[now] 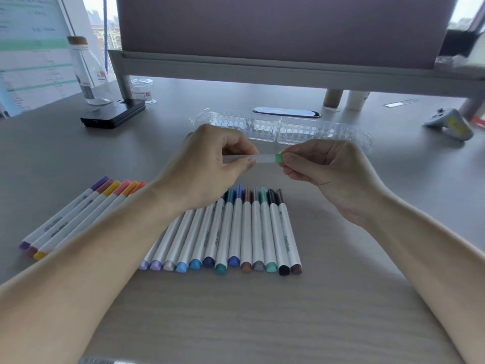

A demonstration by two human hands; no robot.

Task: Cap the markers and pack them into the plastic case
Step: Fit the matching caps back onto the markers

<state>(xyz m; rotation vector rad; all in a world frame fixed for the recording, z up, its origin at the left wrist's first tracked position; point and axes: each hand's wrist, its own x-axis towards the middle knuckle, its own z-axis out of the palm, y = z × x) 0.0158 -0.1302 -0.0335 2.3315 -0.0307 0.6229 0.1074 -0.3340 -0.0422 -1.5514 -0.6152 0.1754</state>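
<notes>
Above the desk I hold a white marker [263,158] level between both hands. My left hand [210,164] pinches its barrel. My right hand [322,166] pinches its green end [278,157]; whether that is a cap or the marker's end I cannot tell. Several capped markers in blues, greens, greys and browns [236,232] lie side by side in front of me. A second row in purple, yellow, pink and orange [78,214] lies to the left, partly under my left forearm. The clear plastic case [288,130] lies open just beyond my hands.
A black box [112,114] and a clear bottle [88,74] stand at the back left. A monitor stand [262,69] spans the back. A grey controller [451,123] lies at the far right, two paper tubes [343,98] behind the case.
</notes>
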